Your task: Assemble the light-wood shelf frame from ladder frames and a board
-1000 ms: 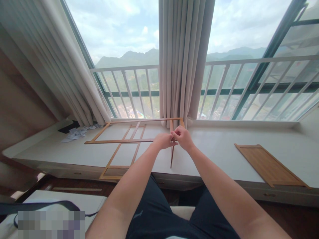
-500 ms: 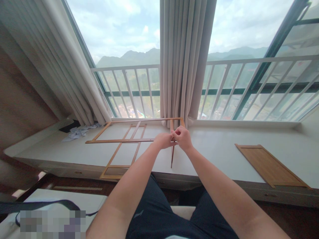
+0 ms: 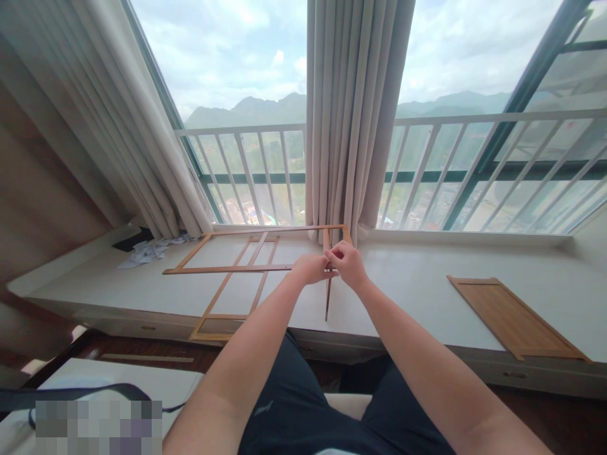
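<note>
A long wooden frame (image 3: 232,270) stands raised over the white sill, its right end at my hands. My left hand (image 3: 313,268) is closed around that end, near a corner joint. Against it, my right hand (image 3: 346,258) is pinched at the same joint; whatever lies between its fingertips is too small or hidden to make out. Below my hands a narrow wooden piece (image 3: 327,300) points down toward me. Behind and under the raised frame, a second wooden frame (image 3: 218,295) with crossbars lies on the sill. Farther right rests a flat wooden panel (image 3: 516,316), apart from both hands.
The white window sill (image 3: 403,303) spans the width, with drawers below its front edge. Crumpled papers (image 3: 146,254) lie at its left. A grey curtain (image 3: 355,114) hangs behind my hands, before a white railing (image 3: 429,145). A white surface (image 3: 175,378) with a dark strap stands lower left.
Both hands keep their place at the frame's joint, with only tiny finger movement. The view has shifted very slightly; the frames and panel lie as before.
</note>
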A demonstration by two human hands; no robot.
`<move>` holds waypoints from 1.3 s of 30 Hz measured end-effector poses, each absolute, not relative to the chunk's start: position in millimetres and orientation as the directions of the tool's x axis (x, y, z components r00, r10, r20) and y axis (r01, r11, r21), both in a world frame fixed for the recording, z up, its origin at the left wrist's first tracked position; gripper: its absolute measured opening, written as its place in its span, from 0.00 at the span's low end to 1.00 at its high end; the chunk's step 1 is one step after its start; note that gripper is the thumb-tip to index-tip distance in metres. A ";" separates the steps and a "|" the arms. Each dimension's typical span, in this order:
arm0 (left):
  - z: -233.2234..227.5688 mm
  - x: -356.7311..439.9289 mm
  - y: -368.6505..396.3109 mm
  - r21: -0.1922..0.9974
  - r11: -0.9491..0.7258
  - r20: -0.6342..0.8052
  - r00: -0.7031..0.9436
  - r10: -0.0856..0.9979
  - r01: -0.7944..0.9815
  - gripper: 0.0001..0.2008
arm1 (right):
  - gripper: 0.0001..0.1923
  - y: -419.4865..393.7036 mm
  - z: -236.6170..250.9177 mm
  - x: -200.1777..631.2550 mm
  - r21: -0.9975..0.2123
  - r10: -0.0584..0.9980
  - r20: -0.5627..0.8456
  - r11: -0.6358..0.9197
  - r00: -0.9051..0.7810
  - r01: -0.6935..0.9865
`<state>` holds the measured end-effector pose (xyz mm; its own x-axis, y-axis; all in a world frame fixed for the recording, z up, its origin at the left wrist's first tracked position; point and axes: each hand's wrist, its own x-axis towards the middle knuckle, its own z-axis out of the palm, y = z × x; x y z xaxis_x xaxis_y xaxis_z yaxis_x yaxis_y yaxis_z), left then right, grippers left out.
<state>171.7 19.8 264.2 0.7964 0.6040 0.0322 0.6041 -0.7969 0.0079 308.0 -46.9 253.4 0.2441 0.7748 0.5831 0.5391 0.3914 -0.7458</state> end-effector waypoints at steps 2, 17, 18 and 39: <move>264.8 170.8 19.4 0.009 -0.796 0.033 0.796 0.605 0.605 0.22 | 0.15 -47.6 254.6 311.0 -0.756 0.801 0.563 0.400 0.203 0.517; 264.0 170.5 20.5 0.005 -0.794 0.029 0.793 0.608 0.608 0.22 | 0.16 -40.6 248.6 316.0 -0.816 0.838 0.510 0.402 0.192 0.415; 264.0 170.5 20.5 0.006 -0.793 0.027 0.793 0.609 0.609 0.22 | 0.16 -40.5 248.9 316.0 -0.820 0.839 0.508 0.403 0.192 0.406; 264.1 168.2 19.4 -0.011 -0.779 0.019 0.779 0.627 0.627 0.24 | 0.22 -31.5 253.7 319.7 -0.975 0.937 0.221 0.221 0.270 0.031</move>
<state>168.2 19.4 264.1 0.7789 0.6269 0.0189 0.6271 -0.7788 -0.0108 319.7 -31.5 253.7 0.2703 0.9369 0.2215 0.0315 0.2213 -0.9747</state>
